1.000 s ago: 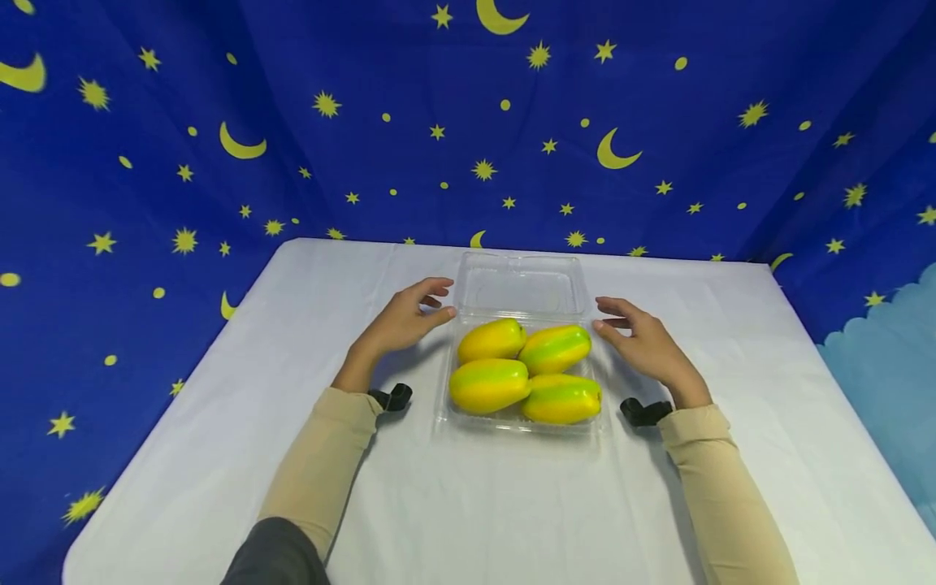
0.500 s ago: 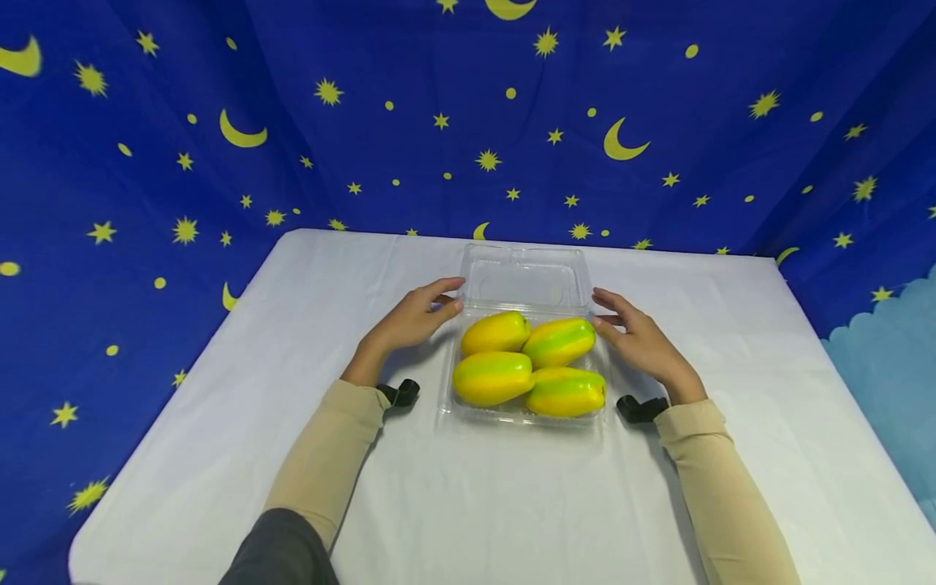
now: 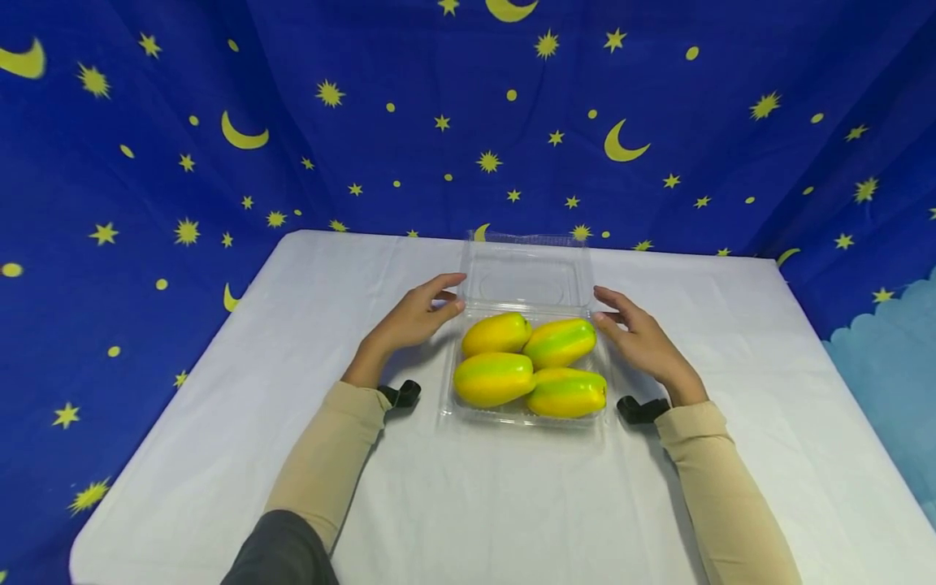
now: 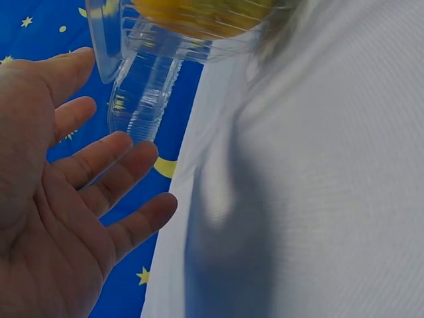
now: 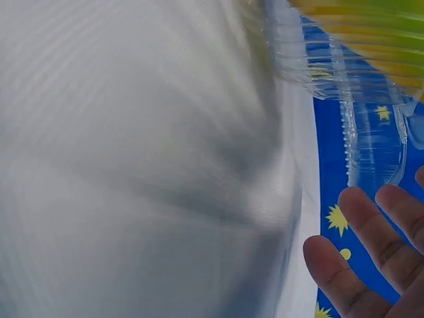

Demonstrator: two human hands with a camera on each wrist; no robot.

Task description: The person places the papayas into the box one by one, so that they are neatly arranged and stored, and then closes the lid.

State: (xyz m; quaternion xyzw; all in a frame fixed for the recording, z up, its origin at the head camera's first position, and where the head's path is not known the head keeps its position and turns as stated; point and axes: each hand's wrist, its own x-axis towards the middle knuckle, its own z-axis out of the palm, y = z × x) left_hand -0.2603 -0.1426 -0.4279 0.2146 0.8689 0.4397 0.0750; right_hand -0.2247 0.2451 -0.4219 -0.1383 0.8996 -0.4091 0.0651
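Observation:
A clear plastic clamshell box (image 3: 525, 418) lies on the white-covered table with its lid (image 3: 526, 276) folded back at the far side. Several yellow-green, elongated fruits, like papayas (image 3: 493, 380), fill its base. My left hand (image 3: 415, 317) is at the lid's left edge, fingers extended and thumb apart. On the other side, my right hand (image 3: 647, 345) has its fingertips at the lid's right edge near the hinge. In the left wrist view the fingers (image 4: 142, 165) are spread and nearly straight. The right wrist view shows straight fingers (image 5: 361, 212) below the lid. Exact contact cannot be told.
The white tablecloth (image 3: 468, 504) covers the whole table. Behind and beside it hangs a blue curtain (image 3: 409, 146) with yellow stars and moons. A dark wrist camera (image 3: 400, 394) sits at the left wrist, another (image 3: 643, 410) at the right.
Both hands have come inward to the lid's sides. The lid's far edge has tilted up slightly from the table. The head view has shifted a little; the fruits stay in the base.

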